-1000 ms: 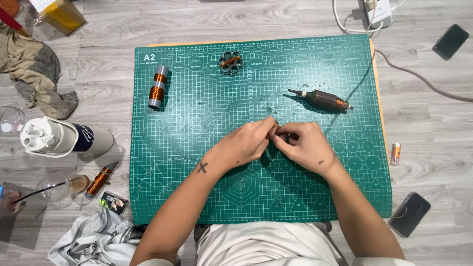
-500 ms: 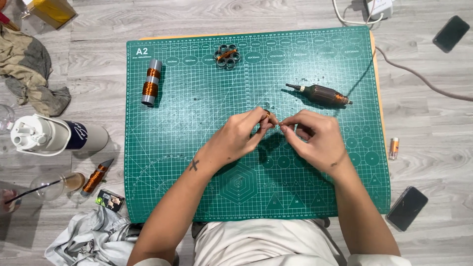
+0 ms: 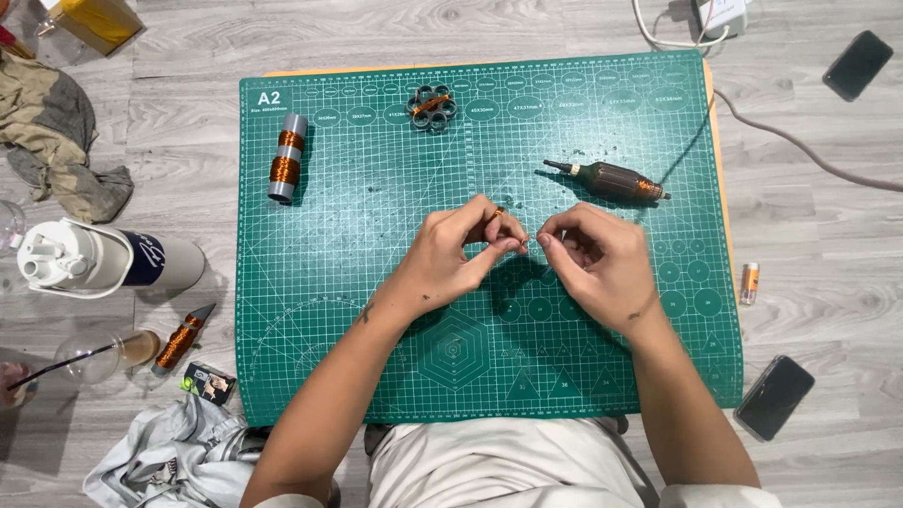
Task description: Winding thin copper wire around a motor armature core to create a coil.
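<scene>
Pinching a small copper-coloured piece (image 3: 496, 214) between curled fingertips, the left hand (image 3: 456, 254) meets the right hand (image 3: 593, 259) over the green cutting mat (image 3: 376, 310); the right's fingers close on something too small to make out. Beyond the right hand lies a corded rotary tool (image 3: 611, 181); beyond the left, a round coil cluster (image 3: 432, 106) and a grey spool (image 3: 286, 158) of copper wire

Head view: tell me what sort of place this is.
Probably a home hobby spot set up on a wood-look floor, not a proper workshop. A green cutting mat lies straight on the floor, with a corded rotary tool, a spool of copper wire, phones and crumpled cloths around it.
</scene>
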